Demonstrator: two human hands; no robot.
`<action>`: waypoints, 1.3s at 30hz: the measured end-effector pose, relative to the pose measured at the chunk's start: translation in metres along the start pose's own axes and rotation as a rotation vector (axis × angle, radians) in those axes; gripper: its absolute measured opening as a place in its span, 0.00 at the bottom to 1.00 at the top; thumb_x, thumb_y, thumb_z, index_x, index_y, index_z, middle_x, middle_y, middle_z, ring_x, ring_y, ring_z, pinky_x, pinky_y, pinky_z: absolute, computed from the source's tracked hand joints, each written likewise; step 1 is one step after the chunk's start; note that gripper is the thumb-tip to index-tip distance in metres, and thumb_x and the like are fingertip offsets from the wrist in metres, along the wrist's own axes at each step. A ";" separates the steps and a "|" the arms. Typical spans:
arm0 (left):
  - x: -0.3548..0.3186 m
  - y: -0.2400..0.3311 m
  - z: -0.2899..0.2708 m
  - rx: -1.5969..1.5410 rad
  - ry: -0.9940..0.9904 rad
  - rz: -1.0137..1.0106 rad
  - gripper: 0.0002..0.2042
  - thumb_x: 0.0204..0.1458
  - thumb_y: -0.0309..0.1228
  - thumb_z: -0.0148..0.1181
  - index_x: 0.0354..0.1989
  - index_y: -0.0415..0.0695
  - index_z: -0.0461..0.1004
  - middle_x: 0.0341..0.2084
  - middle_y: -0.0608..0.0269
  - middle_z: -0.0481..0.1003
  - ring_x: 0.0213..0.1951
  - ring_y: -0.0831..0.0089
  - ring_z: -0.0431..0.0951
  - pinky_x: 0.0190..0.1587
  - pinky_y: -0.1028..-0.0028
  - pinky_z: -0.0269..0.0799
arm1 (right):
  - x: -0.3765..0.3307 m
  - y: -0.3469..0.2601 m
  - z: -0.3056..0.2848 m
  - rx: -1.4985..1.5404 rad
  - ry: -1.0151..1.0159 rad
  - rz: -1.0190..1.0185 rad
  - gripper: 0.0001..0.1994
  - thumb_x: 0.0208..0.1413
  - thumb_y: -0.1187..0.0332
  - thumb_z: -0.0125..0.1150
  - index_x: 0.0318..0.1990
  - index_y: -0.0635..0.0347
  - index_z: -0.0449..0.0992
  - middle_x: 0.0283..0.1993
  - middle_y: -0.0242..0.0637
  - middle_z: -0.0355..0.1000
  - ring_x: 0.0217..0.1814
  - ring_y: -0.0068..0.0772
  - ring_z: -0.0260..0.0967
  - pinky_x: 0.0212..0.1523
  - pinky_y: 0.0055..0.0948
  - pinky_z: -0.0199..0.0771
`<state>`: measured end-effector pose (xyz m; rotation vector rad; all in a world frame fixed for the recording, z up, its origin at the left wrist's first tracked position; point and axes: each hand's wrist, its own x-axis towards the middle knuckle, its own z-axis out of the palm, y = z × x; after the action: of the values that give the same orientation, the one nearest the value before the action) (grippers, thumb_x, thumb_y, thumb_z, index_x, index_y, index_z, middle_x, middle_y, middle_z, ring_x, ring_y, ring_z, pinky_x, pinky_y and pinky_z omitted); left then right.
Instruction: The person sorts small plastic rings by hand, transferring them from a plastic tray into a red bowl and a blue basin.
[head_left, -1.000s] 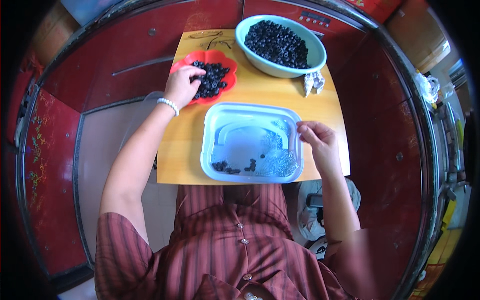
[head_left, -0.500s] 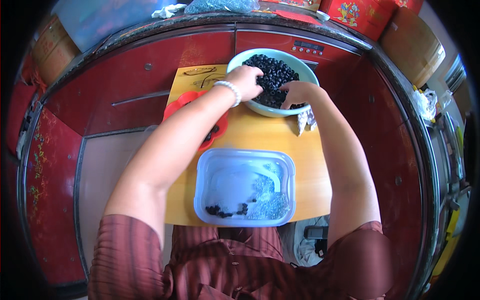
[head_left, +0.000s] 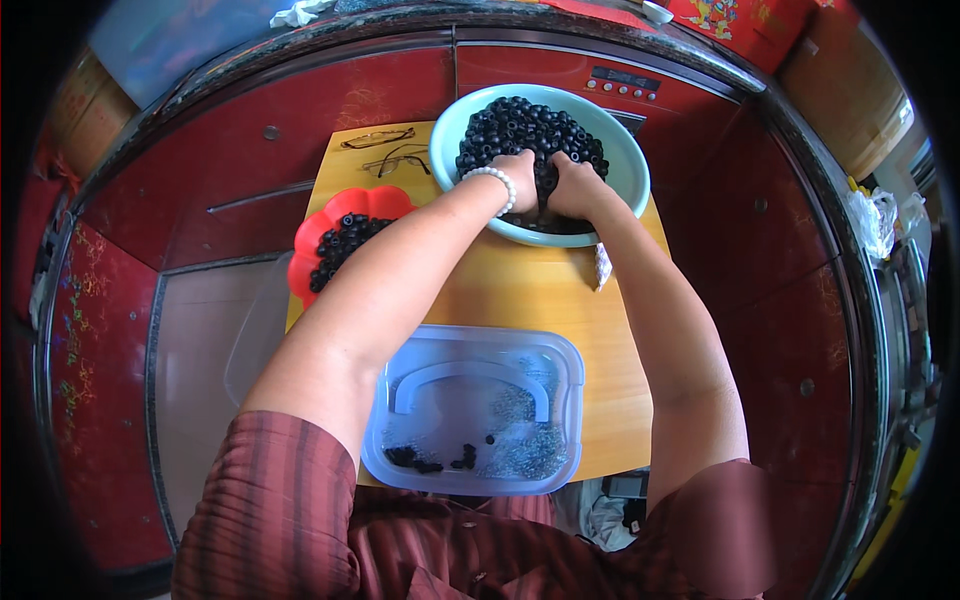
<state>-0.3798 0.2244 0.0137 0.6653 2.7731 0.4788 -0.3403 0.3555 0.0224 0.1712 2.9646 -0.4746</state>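
My left hand (head_left: 515,178) and my right hand (head_left: 577,186) are both down inside a light blue bowl (head_left: 638,160), side by side near its front wall. Black ring-shaped beads (head_left: 535,128) are heaped in the bowl, mostly beyond my hands. Both thumbs show, but most fingers are sunk among the beads, so I cannot see whether they grip any. A bracelet of pale round beads (head_left: 505,182) circles my left wrist. Left of the bowl, partly behind my left forearm, sits a red scalloped dish (head_left: 385,203) holding more black beads (head_left: 343,243).
Nearest me is a translucent plastic box (head_left: 575,400) with tiny clear bits and a few black pieces. Two pairs of glasses (head_left: 395,160) lie behind the red dish. The wooden table (head_left: 470,290) stands between red cabinets (head_left: 360,95). A patterned packet (head_left: 603,268) sits by the bowl.
Both hands have come closer together and pushed deeper into the beads, which are now banked toward the far side. More of the red dish shows. The whole view has shifted slightly.
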 end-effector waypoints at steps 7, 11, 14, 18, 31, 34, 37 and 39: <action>-0.006 0.002 -0.026 -0.205 0.058 0.105 0.43 0.29 0.30 0.70 0.60 0.38 0.58 0.44 0.44 0.73 0.48 0.58 0.75 0.49 0.69 0.70 | -0.006 -0.002 -0.029 0.399 -0.048 -0.006 0.44 0.29 0.75 0.65 0.63 0.59 0.59 0.35 0.47 0.75 0.23 0.35 0.73 0.21 0.30 0.73; -0.008 0.005 -0.029 -0.227 0.030 0.088 0.45 0.28 0.30 0.70 0.61 0.39 0.57 0.46 0.45 0.72 0.49 0.59 0.74 0.49 0.70 0.70 | -0.013 -0.007 -0.038 0.387 -0.061 0.010 0.44 0.28 0.76 0.65 0.63 0.58 0.58 0.32 0.45 0.74 0.22 0.34 0.72 0.19 0.29 0.72; -0.013 0.010 -0.031 -0.230 0.025 0.067 0.44 0.28 0.27 0.69 0.61 0.40 0.58 0.45 0.47 0.73 0.46 0.61 0.75 0.46 0.70 0.72 | -0.017 -0.009 -0.040 0.410 -0.088 0.043 0.46 0.28 0.76 0.66 0.65 0.56 0.57 0.32 0.44 0.73 0.23 0.31 0.70 0.19 0.27 0.72; -0.013 0.009 -0.032 -0.251 0.029 0.046 0.42 0.29 0.26 0.69 0.60 0.42 0.58 0.39 0.51 0.75 0.37 0.64 0.77 0.36 0.70 0.74 | -0.020 -0.012 -0.044 0.393 -0.098 0.041 0.46 0.28 0.76 0.66 0.65 0.56 0.57 0.33 0.43 0.73 0.23 0.31 0.70 0.19 0.27 0.72; -0.108 0.025 -0.072 -0.295 0.110 0.093 0.35 0.29 0.26 0.69 0.53 0.43 0.64 0.29 0.61 0.74 0.26 0.72 0.74 0.24 0.72 0.72 | -0.100 -0.053 -0.077 0.453 -0.062 -0.083 0.48 0.29 0.79 0.68 0.65 0.59 0.54 0.22 0.33 0.68 0.19 0.24 0.64 0.15 0.25 0.63; -0.152 0.027 -0.072 -0.386 0.069 0.092 0.31 0.32 0.25 0.69 0.50 0.42 0.66 0.31 0.62 0.74 0.29 0.74 0.74 0.28 0.74 0.72 | -0.130 -0.061 -0.069 0.442 -0.074 -0.082 0.47 0.29 0.78 0.68 0.65 0.60 0.54 0.22 0.33 0.68 0.19 0.24 0.64 0.15 0.24 0.62; -0.190 0.016 -0.050 -0.443 0.034 0.109 0.30 0.32 0.25 0.69 0.49 0.42 0.66 0.32 0.62 0.75 0.30 0.74 0.74 0.30 0.74 0.72 | -0.164 -0.066 -0.053 0.496 -0.202 -0.124 0.30 0.29 0.77 0.69 0.47 0.58 0.67 0.23 0.34 0.68 0.19 0.23 0.63 0.15 0.24 0.63; -0.216 0.005 -0.023 -0.391 0.182 0.170 0.30 0.30 0.25 0.70 0.48 0.40 0.66 0.32 0.62 0.75 0.32 0.73 0.75 0.36 0.73 0.72 | -0.187 -0.071 -0.032 0.473 -0.204 -0.154 0.27 0.29 0.75 0.67 0.45 0.63 0.69 0.24 0.42 0.71 0.19 0.30 0.68 0.16 0.29 0.70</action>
<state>-0.1981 0.1201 0.0713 0.7950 2.6729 1.1319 -0.1691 0.2815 0.1018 -0.0580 2.6285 -1.1355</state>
